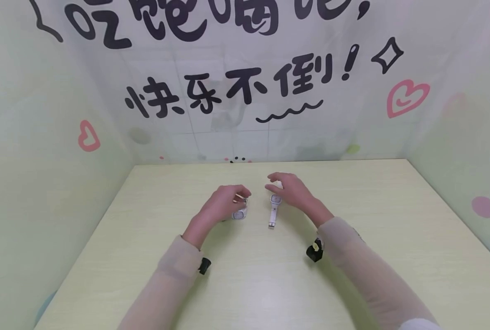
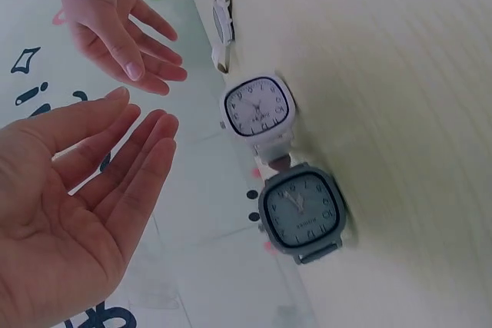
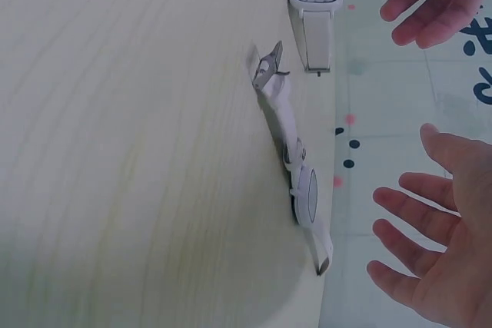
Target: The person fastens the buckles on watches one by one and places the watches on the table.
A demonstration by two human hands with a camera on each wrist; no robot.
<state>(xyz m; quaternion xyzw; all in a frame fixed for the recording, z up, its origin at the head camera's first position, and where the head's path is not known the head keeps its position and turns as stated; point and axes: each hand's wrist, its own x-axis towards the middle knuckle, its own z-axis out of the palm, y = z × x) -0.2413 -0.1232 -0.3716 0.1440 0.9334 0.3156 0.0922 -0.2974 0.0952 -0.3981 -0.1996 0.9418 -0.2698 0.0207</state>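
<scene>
My left hand [image 1: 224,201] is held above the table with its fingers loosely bent and nothing in them. Beside it are a white square-faced wristwatch [image 2: 257,105] and a dark grey-green wristwatch [image 2: 302,213]; in the head view the hand hides most of the grey one. A second white wristwatch [image 3: 306,193] lies with its strap stretched out and its buckle end towards me. Over that watch's far end hovers my right hand [image 1: 293,190], fingers spread and apart from it, as the right wrist view shows.
The pale wooden table [image 1: 261,275] runs back to a white printed curtain [image 1: 228,123] with black lettering. Curtain panels also stand along the left and right sides. Dark wrist cameras [image 1: 315,250] hang beneath both sleeves.
</scene>
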